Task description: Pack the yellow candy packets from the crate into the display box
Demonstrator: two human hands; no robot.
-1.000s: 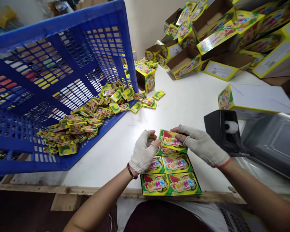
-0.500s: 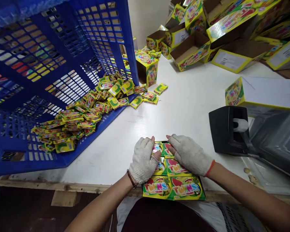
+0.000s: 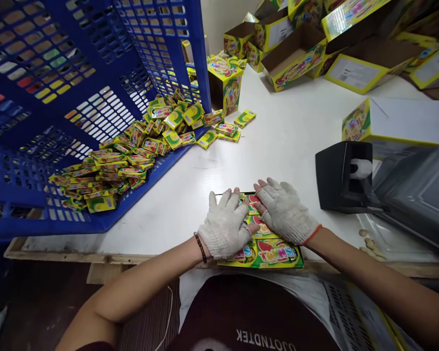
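Small yellow-green candy packs printed "TWINS" lie side by side in a block at the table's front edge, in rows of two. A thin dark edge shows along the block's far side. My left hand, in a white fingerless-tip glove, lies flat over the left part of the packs with fingers spread. Over the right part rests my right hand, gloved too, its fingers stretched forward and laid on the packs. Both palms hide much of the block. Neither hand is closed around anything.
A blue plastic crate lies tipped at left, with a heap of small packs spilling onto the white table. Display cartons are piled at the back right. A black tape dispenser and a carton stand at right.
My left hand has gone from curled at the block's left side to flat across its top. My right hand's fingers have straightened and spread. The view has tilted down.
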